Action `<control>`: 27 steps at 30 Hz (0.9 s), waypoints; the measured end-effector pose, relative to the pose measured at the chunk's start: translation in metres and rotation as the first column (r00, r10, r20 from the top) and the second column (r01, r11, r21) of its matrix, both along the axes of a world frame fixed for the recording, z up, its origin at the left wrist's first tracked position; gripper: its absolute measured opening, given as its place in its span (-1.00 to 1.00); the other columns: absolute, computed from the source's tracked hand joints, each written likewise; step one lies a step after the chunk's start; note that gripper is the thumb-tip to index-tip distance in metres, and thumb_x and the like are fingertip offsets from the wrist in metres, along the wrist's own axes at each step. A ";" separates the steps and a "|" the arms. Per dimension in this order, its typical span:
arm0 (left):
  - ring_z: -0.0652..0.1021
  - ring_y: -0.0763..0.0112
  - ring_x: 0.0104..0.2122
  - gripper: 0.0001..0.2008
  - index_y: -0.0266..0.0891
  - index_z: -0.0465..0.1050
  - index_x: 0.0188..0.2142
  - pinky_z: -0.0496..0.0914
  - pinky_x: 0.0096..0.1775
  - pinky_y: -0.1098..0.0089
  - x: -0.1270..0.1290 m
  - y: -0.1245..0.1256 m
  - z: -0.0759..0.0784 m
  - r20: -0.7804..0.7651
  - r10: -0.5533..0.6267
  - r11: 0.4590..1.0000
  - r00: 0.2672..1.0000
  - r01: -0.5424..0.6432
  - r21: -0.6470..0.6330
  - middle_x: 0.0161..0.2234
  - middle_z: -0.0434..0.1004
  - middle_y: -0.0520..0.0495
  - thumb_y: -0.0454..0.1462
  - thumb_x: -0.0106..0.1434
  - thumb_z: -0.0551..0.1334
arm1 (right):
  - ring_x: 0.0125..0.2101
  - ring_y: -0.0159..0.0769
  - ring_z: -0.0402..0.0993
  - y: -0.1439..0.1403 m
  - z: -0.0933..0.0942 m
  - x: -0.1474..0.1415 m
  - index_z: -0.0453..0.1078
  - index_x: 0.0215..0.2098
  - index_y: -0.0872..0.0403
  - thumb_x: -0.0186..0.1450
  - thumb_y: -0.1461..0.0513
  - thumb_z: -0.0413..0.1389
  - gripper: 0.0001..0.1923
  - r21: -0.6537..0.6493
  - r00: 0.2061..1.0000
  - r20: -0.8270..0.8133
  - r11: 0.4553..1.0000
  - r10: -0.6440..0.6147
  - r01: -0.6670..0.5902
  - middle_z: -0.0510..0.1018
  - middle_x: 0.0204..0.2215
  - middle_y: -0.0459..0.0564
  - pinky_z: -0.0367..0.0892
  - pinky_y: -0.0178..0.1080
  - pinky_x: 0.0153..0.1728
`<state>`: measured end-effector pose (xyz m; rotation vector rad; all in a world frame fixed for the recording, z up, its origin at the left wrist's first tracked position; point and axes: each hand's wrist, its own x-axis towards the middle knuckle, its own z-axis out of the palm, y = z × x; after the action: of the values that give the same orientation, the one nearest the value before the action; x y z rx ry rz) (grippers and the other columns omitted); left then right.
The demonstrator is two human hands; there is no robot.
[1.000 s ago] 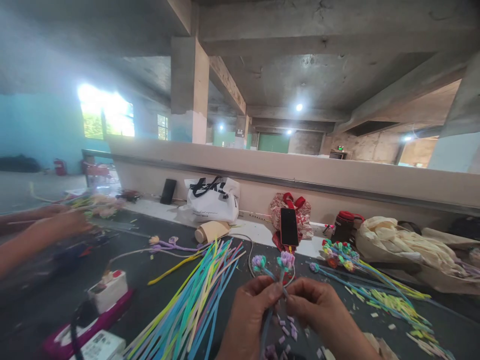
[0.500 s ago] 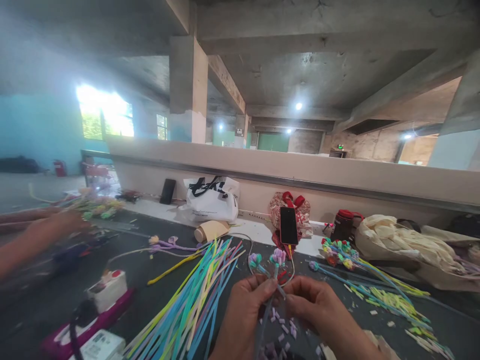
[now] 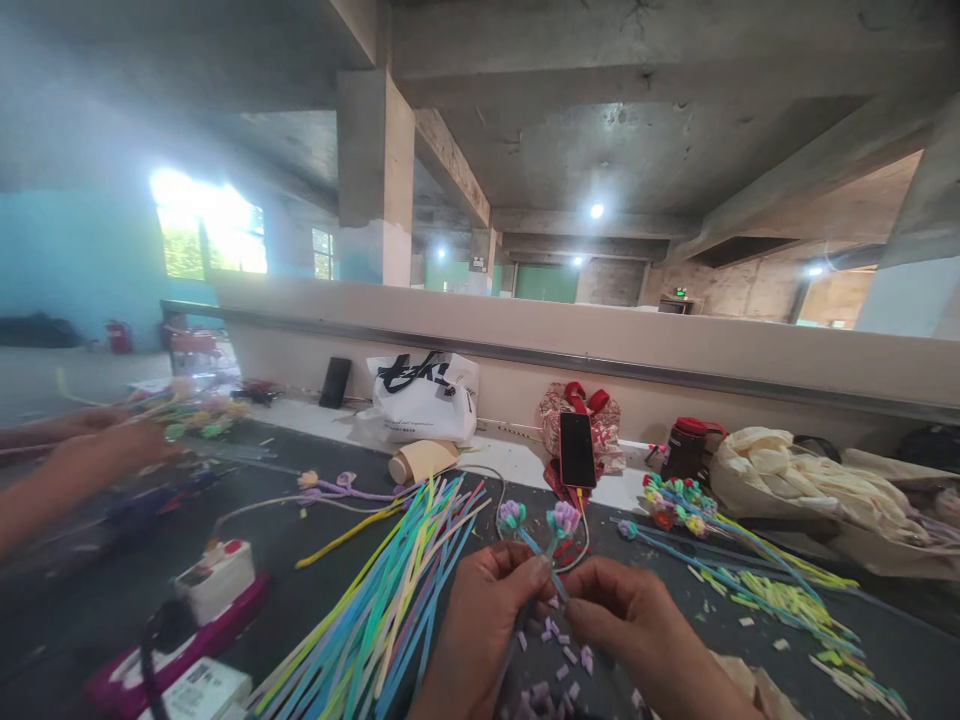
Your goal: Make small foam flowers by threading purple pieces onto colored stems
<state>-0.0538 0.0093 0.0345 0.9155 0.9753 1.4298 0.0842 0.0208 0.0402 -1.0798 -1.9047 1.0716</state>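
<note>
A long pale partition (image 3: 525,305) stood behind everything, and in front of it was the dark table (image 3: 300,600), on which the work was done. At the left edge, another person's forearm (image 3: 60,495) reached over the table; the hand at its end was blurred, so I could not tell what it held. At the right lay a heap of cream cloth (image 3: 787,480), and near the partition stood a white plastic bag (image 3: 424,410) with black lettering. A smaller red-patterned bag (image 3: 553,410) was behind a phone. The bundle of coloured stems (image 3: 397,590) was spread on the table, to the left of the person's hands. The left hand (image 3: 495,610) was closed, with the thumb and fingers gripping the flower stems (image 3: 554,572). The right hand (image 3: 622,610) was also closed, and it pinched the same stems just beside the left one. A purple power strip (image 3: 176,650) lay at the lower left. The phone (image 3: 577,450) leaned upright, with a cable at its lower end. Two lilac and turquoise flower heads (image 3: 563,519) rose above the hands, apart from each other. Smallest of all, short lilac pieces (image 3: 570,655) were scattered between the wrists.
</note>
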 end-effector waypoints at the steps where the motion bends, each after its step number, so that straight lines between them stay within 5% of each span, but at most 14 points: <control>1: 0.26 0.58 -0.75 -0.78 -0.30 0.29 -0.75 0.14 -0.63 0.50 0.000 -0.001 0.000 -0.012 0.005 1.000 1.000 -0.005 -0.003 -0.78 0.32 0.06 -0.22 -0.16 0.26 | -0.58 -0.44 0.23 -0.001 0.001 0.000 0.39 -0.49 0.17 0.02 0.30 0.01 -0.86 0.005 1.000 0.019 1.000 0.007 -0.007 0.38 -0.64 -0.13 0.10 -0.42 -0.56; 12: 0.27 0.58 -0.73 -0.79 -0.31 0.29 -0.71 0.14 -0.62 0.51 0.000 -0.003 0.003 -0.083 -0.003 0.999 0.997 0.007 0.042 -0.75 0.31 0.05 -0.22 -0.09 0.21 | -0.59 -0.45 0.19 -0.003 0.006 0.001 0.37 -0.51 0.15 0.05 0.29 -0.02 -0.86 0.039 0.997 0.074 0.999 0.025 -0.028 0.33 -0.65 -0.16 0.08 -0.42 -0.57; 19: 0.25 0.55 -0.73 -0.81 -0.29 0.30 -0.67 0.11 -0.63 0.51 -0.004 -0.001 0.000 -0.315 0.063 0.998 0.947 -0.050 0.048 -0.75 0.28 0.08 -0.21 -0.07 0.18 | -0.61 -0.45 0.21 -0.004 0.004 -0.001 0.33 -0.54 0.12 0.10 0.27 -0.06 -0.84 0.227 0.942 0.325 0.974 -0.078 0.002 0.35 -0.66 -0.16 0.04 -0.42 -0.60; 22: 0.23 0.55 -0.73 -0.82 -0.27 0.30 -0.68 0.07 -0.64 0.51 -0.005 0.001 -0.001 -0.421 0.109 0.992 0.900 -0.074 0.099 -0.78 0.24 0.11 -0.21 -0.07 0.17 | -0.58 -0.43 0.28 -0.007 0.007 0.001 0.30 -0.49 0.08 0.12 0.31 -0.08 -0.86 0.463 0.860 0.471 0.885 -0.194 -0.054 0.42 -0.59 -0.13 0.04 -0.40 -0.57; 27: 0.22 0.53 -0.70 -0.85 -0.24 0.28 -0.73 0.02 -0.60 0.50 -0.003 0.002 0.007 -0.598 0.126 0.990 0.791 -0.057 0.132 -0.78 0.23 0.14 -0.29 -0.10 0.15 | -0.53 -0.38 0.27 -0.006 0.020 0.008 0.26 -0.49 0.07 0.12 0.39 -0.04 -0.87 0.776 0.710 0.577 0.541 -0.402 -0.325 0.39 -0.54 -0.08 -0.01 -0.33 -0.56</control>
<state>-0.0570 0.0112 0.0414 1.4805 1.4412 1.2928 0.0921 0.0149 0.0606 -0.9450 -2.5073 -0.5329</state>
